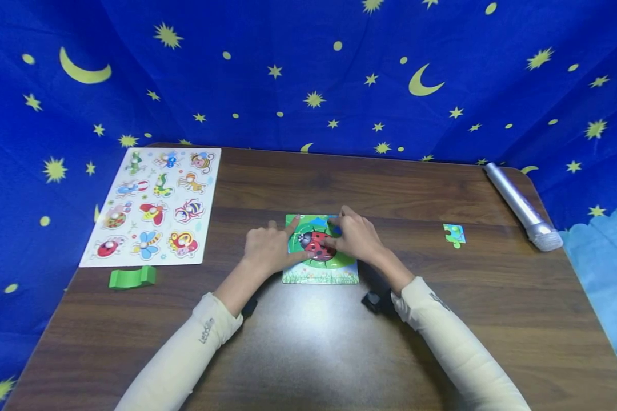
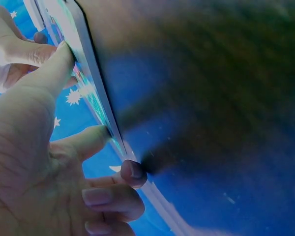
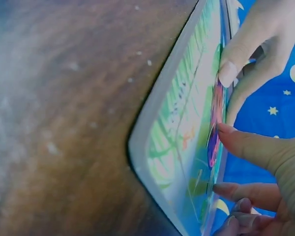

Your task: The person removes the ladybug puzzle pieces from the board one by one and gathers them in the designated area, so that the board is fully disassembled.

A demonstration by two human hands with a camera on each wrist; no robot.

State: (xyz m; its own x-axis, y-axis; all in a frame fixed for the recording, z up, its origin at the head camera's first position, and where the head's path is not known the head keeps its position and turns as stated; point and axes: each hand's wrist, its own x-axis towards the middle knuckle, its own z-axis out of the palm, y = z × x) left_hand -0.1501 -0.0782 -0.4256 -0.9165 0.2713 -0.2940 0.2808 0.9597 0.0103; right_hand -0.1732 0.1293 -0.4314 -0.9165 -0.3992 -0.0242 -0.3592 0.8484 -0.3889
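Observation:
A square ladybug puzzle board (image 1: 320,277) lies flat on the table, its grassy edge toward the person. The left hand (image 1: 268,249) rests on its left side, thumb and forefinger straight and spread, the other fingers loosely bent in the left wrist view. From the right, the right hand (image 1: 361,236) touches the board; in the right wrist view its thumb tip is on the red ladybug and its forefinger tip on the board's surface. The right hand hides part of the board's upper right corner. Off to the right lies a loose green and blue puzzle piece (image 1: 455,233).
At the left lies a white board with insect pictures (image 1: 133,225), with a green curved block (image 1: 132,278) just below it. A silver microphone (image 1: 519,204) is near the table's right edge. Behind the table (image 1: 308,354) hangs a blue curtain (image 1: 267,108) with moons and stars.

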